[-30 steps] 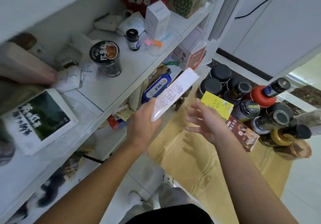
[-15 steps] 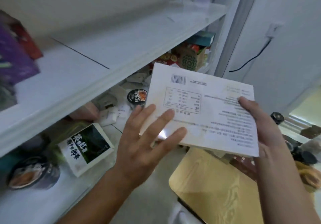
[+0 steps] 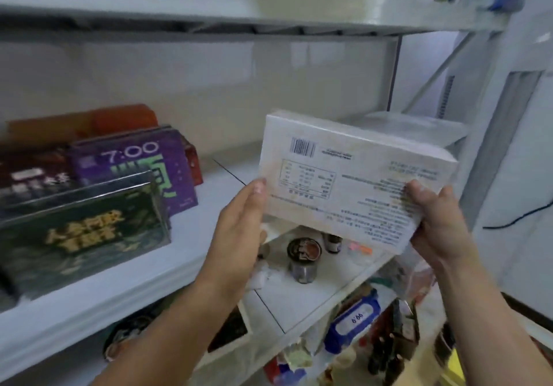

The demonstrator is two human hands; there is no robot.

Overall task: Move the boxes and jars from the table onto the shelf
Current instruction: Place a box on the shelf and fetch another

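Just now the flat white cardboard box [image 3: 353, 176] hangs mid-air, left hand [image 3: 239, 230] at its left edge, right hand [image 3: 440, 224] at its right corner, each grip closed on it. Its long axis runs hand to hand; bare white shelf board [image 3: 191, 236] lies beyond, beside a purple carton [image 3: 134, 170].

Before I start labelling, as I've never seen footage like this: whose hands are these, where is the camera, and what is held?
No machine here: a person works with bare hands, and one camera worn on the head looks forward and down. The left hand and right hand hold a flat white box by its two ends, barcode side facing the camera, in front of a white shelf. On that shelf stand a purple box and a dark green box. The board below carries a container with a dark lid among smaller items.
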